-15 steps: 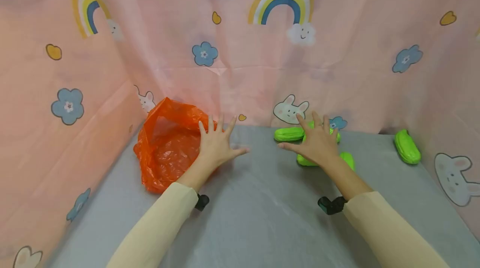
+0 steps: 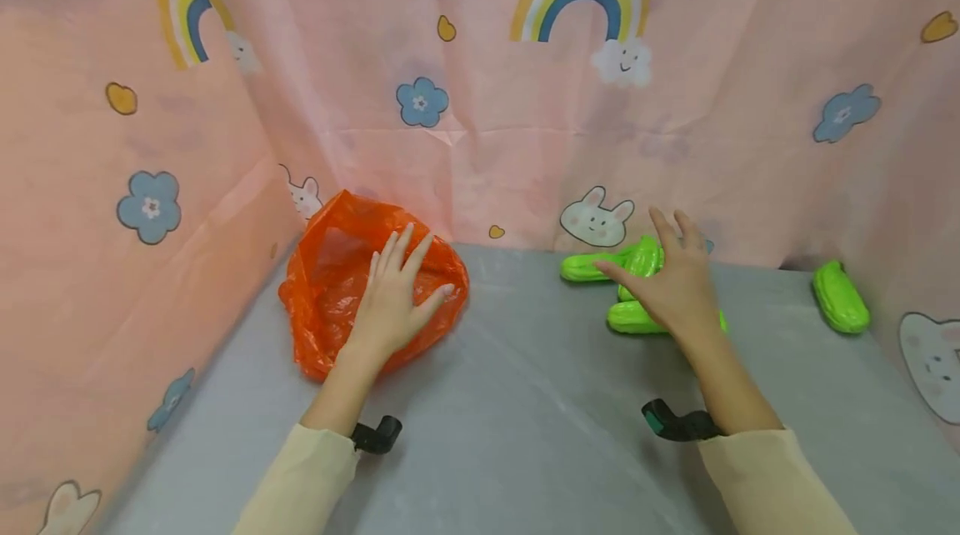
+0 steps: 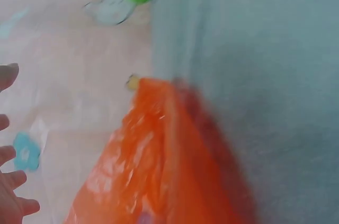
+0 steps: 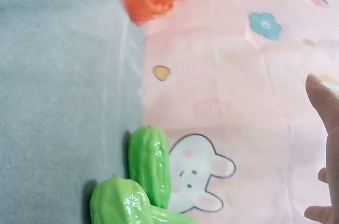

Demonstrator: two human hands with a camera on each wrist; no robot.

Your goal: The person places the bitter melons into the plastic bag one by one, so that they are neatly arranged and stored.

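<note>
An orange plastic bag stands with its mouth open on the left of the grey table. My left hand hovers in front of the bag's mouth, fingers straight and thumb spread, holding nothing. On the right, my right hand is over a pile of bright green ribbed gourd-like vegetables, its fingers extended and thumb apart. It partly hides the pile in the head view. In the right wrist view, two glossy green vegetables lie close together, away from the fingers.
One more green vegetable lies alone at the far right. A pink cloth with printed rainbows and rabbits rises behind and along both sides of the grey tabletop. Each wrist wears a black strap mount.
My left hand has moved left and turned over the bag, uncovering its right rim. My right hand has shifted right, showing more of the green pile. The head view has tilted slightly.
</note>
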